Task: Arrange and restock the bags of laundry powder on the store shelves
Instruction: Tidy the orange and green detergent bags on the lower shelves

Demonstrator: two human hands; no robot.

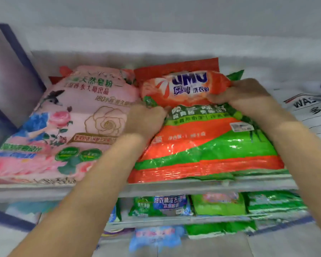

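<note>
An orange and green bag of laundry powder lies flat on the top shelf, its upper end bulging upward. My left hand grips the bag's left side near the top. At the upper right corner, my right hand grips the same bag. A pink bag with rose print lies beside it on the left, touching it. More orange and green packaging shows under the held bag.
A white bag with dark lettering lies at the right on the same shelf. Lower shelves hold green bags and blue bags. A dark blue upright bounds the shelf on the left. A white wall rises behind.
</note>
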